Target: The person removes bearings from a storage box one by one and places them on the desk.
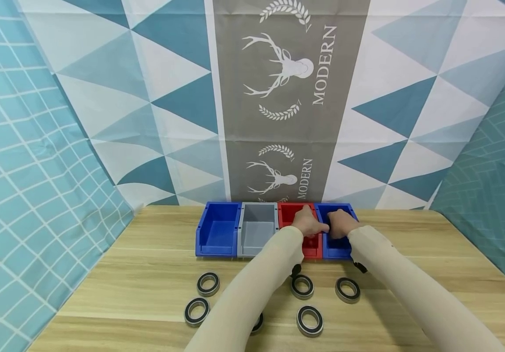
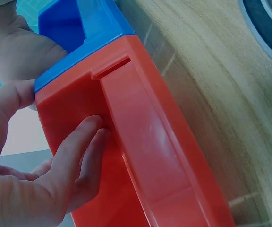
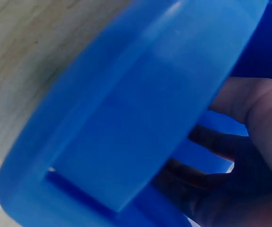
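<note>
My left hand (image 1: pixel 307 222) reaches into the red bin (image 1: pixel 312 253). In the left wrist view its fingers (image 2: pixel 81 142) extend loosely inside the bin, and the thumb lies at the rim shared with the blue bin beside it. My right hand (image 1: pixel 342 224) is inside that right-hand blue bin (image 1: pixel 337 253). The right wrist view shows the thumb and spread fingers (image 3: pixel 216 142) behind the bin's front lip (image 3: pixel 126 118), which hides the fingertips. No object shows in either hand.
A grey bin (image 1: pixel 258 235) and another blue bin (image 1: pixel 220 233) continue the row leftward. Several ball bearings with black seals lie on the wooden table, including one right (image 1: pixel 340 288), one front (image 1: pixel 309 333) and one left (image 1: pixel 208 294). My left sleeve partly covers another bearing (image 1: pixel 259 323).
</note>
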### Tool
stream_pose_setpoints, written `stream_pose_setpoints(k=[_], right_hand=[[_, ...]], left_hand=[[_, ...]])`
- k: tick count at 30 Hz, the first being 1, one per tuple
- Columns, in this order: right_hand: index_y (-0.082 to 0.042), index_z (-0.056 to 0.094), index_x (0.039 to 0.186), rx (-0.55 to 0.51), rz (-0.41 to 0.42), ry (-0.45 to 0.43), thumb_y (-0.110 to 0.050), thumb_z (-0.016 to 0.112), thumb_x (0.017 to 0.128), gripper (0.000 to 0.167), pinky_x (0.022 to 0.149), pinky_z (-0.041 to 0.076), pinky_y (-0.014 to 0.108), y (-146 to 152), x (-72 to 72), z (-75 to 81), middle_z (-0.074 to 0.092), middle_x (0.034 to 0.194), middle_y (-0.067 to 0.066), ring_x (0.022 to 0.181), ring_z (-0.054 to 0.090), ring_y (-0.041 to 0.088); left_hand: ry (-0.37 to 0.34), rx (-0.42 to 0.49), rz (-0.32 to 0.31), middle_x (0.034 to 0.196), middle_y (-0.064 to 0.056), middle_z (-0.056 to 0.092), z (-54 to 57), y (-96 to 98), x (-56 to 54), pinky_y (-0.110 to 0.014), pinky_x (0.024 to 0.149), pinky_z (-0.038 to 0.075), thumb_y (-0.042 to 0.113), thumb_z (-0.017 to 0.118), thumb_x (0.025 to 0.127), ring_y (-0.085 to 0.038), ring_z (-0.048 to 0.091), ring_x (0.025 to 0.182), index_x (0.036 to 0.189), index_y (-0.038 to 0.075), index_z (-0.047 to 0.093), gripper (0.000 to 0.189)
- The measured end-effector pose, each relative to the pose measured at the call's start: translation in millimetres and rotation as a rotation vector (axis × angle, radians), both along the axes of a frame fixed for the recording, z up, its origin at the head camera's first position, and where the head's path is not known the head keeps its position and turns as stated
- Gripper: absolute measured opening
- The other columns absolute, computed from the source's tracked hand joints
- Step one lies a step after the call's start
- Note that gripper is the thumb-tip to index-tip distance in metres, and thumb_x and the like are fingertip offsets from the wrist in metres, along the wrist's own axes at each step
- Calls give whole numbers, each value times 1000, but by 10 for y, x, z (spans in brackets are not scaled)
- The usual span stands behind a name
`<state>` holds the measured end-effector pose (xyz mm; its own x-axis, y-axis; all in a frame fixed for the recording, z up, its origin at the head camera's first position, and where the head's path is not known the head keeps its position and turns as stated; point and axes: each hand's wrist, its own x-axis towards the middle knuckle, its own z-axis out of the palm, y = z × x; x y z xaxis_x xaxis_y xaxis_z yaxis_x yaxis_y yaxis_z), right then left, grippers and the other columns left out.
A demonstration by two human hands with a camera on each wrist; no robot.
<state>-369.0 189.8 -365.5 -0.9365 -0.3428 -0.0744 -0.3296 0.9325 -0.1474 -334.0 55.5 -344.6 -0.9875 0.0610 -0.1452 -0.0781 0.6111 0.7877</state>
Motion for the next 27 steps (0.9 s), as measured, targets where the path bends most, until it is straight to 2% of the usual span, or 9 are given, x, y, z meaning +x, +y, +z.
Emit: stream_pose_setpoints(k=[8,14,16,21,24,27], right_hand=[[3,58,98,1,-13,-38,-7,66,80,22,64,44,36,-19,5,3,59,90,21,74,51,26],[7,56,113,1,-26,-71,-5,67,79,37,68,46,38,-30,-14,-11,58,106,30,82,52,30],[9,54,117,-5,-17,-77,-4,66,79,41,67,44,36,-24,-21,-22,60,104,28,80,51,28],[7,55,113,-22,-7,-86,-3,64,80,35,65,39,33,-24,-44,-49,62,93,20,75,47,23],[8,56,114,-29,-9,-88,-3,63,82,35,66,41,34,-32,-39,-44,62,97,22,77,49,24],[10,55,117,-27,-9,-89,-4,63,83,38,68,44,35,-37,-27,-45,63,103,25,81,54,26]], left_hand=[[3,-13,7,98,-14,65,3,1,-3,-39,78,59,21,78,80,-30,71,85,128,3,44,61],[-1,-17,13,91,-12,63,-16,12,-42,-38,76,60,21,79,80,-30,71,84,131,4,44,64],[-1,-17,9,88,-12,62,-22,13,-55,-38,76,60,21,79,79,-30,71,84,130,3,44,64],[4,-18,9,92,-13,63,-14,3,-42,-40,77,59,21,78,80,-31,71,85,132,3,43,65],[7,-22,11,93,-13,63,-8,1,-34,-39,78,59,22,78,80,-30,71,85,134,3,42,67],[3,-24,5,87,-12,62,-14,7,-27,-39,78,59,22,78,80,-30,71,85,134,3,42,67]])
